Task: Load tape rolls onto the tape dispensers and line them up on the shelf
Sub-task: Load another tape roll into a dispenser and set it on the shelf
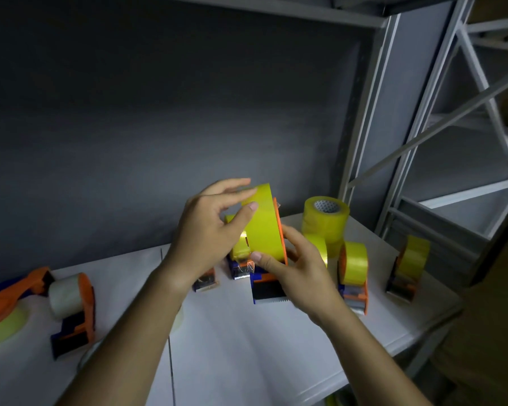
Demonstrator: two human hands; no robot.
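Observation:
I hold an orange and blue tape dispenser (269, 285) above the white shelf (247, 341), with a yellow tape roll (264, 227) seated on it. My left hand (208, 230) grips the roll from the left, thumb on its face and fingers over its top. My right hand (299, 268) grips the dispenser's frame from the right and below. Two loaded dispensers (354, 271) (405, 265) stand on the right of the shelf. Behind them stand stacked loose yellow rolls (324, 221). Two more dispensers (241, 259) sit partly hidden behind my hands.
At the left a dispenser with a pale roll (71, 306) stands on the shelf, beside an orange dispenser and a flat yellow roll (0, 320). A dark back wall closes the shelf. Grey metal uprights and braces (373, 118) rise on the right.

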